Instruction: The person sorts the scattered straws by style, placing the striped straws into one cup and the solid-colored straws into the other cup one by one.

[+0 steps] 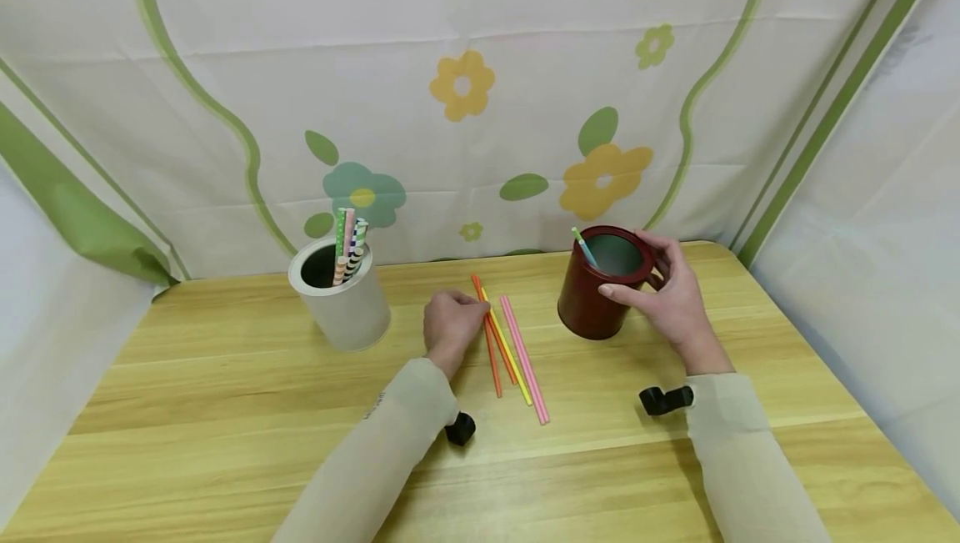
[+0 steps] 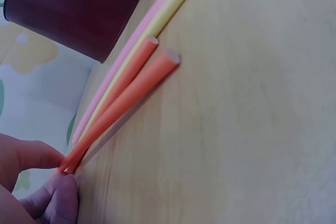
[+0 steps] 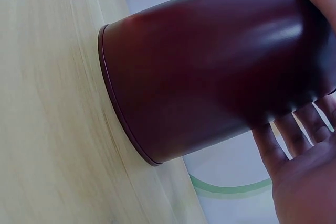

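You're in a small draped-off spot, prob. indoors: wood-grain table (image 1: 187, 451) w/ flower-print fabric (image 1: 337, 84) behind, pale cloth (image 1: 870, 218) L & R; can't tell home vs. lab.

The left wrist view crops the red mug (image 2: 71, 11).

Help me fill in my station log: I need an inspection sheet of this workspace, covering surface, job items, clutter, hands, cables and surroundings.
Surface: wood-grain table.
Job items: two orange straws, a yellow straw and two pink straws on the table; off-white cup, upright, holding patterned straws; dark red cup, upright, with green and blue straw inside, count unclear.
Clutter: nothing seen.
Hands: left hand pinches the orange straws near their far ends; right hand grips the dark red cup.
Cables: nothing seen.
Surroundings: floral cloth behind the table.
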### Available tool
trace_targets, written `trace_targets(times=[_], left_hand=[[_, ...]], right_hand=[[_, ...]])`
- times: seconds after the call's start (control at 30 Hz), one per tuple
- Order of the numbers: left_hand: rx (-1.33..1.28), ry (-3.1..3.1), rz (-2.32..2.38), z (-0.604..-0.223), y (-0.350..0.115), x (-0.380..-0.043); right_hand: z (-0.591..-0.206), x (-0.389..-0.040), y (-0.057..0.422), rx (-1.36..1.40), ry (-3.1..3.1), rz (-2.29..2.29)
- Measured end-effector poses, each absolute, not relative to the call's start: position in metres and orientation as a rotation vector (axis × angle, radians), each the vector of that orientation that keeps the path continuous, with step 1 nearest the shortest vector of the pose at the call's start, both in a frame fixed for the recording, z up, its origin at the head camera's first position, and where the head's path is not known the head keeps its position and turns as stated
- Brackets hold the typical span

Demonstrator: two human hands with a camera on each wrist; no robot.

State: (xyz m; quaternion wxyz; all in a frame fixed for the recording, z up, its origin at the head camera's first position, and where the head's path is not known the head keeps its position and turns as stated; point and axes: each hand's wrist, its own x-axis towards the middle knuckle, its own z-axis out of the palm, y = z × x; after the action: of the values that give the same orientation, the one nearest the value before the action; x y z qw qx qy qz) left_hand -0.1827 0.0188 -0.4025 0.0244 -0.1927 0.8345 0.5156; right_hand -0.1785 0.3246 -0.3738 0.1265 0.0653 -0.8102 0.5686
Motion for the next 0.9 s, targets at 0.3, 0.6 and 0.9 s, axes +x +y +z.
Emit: trace_targets(times=[0.3, 0.6, 0.9], left_hand=[[-0.661, 2.442, 1.796, -0.399, 0.012, -0.182], [-0.670, 2.183, 2.030, -0.401, 0.003, -0.185], [-0.708, 2.040, 2.215, -0.399, -0.004, -0.182]], right_hand=[[-0.374, -0.180, 0.323, 0.196, -2.366, 1.641], [-0.374, -0.179, 0.325, 0.194, -2.369, 1.639], [-0.375, -0.179, 0.325, 0.202, -2.360, 1.631]])
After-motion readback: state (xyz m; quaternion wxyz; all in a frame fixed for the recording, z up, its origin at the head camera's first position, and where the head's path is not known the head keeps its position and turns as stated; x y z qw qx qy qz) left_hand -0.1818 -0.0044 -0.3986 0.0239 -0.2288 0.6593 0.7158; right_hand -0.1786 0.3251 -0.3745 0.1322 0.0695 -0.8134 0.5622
